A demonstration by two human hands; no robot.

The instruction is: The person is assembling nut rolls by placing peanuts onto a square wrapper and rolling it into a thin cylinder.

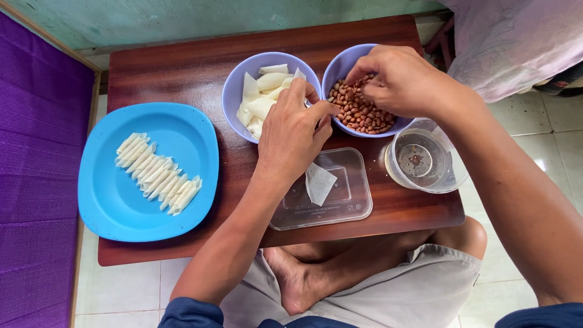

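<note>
Low wooden table point(182, 67) on tiled floor. Right hand point(395, 79) pinching in peanut bowl point(340, 64); left hand point(294, 136) pinching small wrapper at wrapper bowl point(234, 91). Rolled pieces on blue plate point(109, 200).

Blue plate point(109, 200) — lilac bowls point(234, 91).

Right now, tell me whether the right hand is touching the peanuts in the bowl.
Touching. The head view shows the right hand curled over the lilac bowl, fingertips dipped into the peanuts with no gap visible.
</note>
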